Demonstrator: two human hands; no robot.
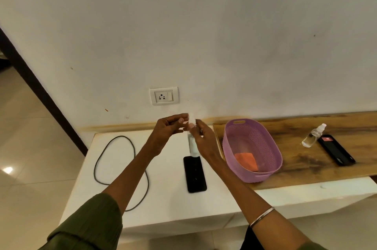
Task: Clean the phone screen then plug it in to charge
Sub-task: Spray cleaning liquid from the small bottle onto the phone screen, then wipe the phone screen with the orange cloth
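**Phone flat on the white table, below two raised hands**

Phone (195,174) is seen lying screen-up on the white table (163,198), its dark glass facing the camera and its long side running away from the viewer. It is touched by neither hand. Both hands are held above its far end, near the wall. A small clear spray bottle (192,145) is gripped upright in the right hand (204,141), its base hanging just over the phone's top edge. The left hand (169,127) is closed in a pinch at the bottle's white top; whether a cap is held cannot be told. A dark cable (114,168) is looped on the table to the left of the phone, apart from it. A wall socket (164,96) is mounted above the hands. To the right, a purple basket (230,145) holding an orange cloth (245,161) is set on a wooden board (306,168), where a second spray bottle (313,135) and a second dark phone (336,150) are also laid.
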